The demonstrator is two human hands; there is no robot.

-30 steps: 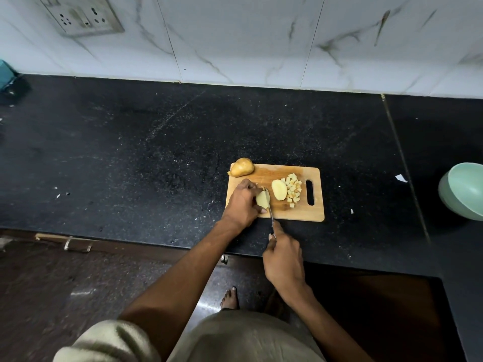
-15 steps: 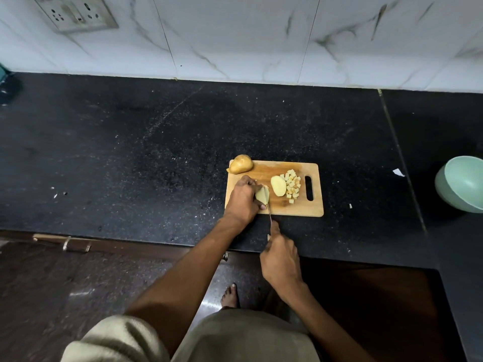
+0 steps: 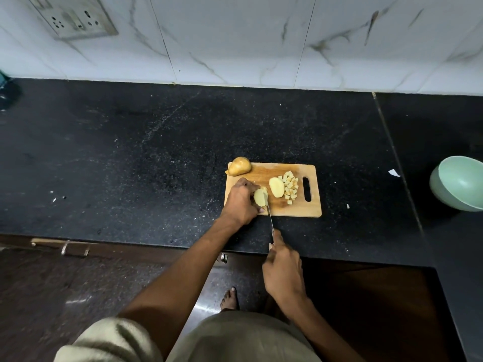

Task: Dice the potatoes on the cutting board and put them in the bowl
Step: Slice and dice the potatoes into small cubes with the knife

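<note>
**Potato piece held under the knife on the board**

The black speckled stone counter (image 3: 156,152) carries a rectangular wooden cutting board (image 3: 300,209); a pale green round bowl (image 3: 461,182) is set well apart at the right. A peeled yellow potato piece (image 3: 259,197) is gripped on the board by the left hand (image 3: 241,202). A slim steel knife (image 3: 269,218) is clasped by the right hand (image 3: 283,270), blade against that piece. A cut half (image 3: 276,187), small dice (image 3: 290,186) and a whole brown potato (image 3: 238,166) lie close around.

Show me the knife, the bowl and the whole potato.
knife (image 3: 269,214), head view, on the blade.
bowl (image 3: 461,182), head view, on its inner wall.
whole potato (image 3: 239,166), head view, on its skin.
</note>
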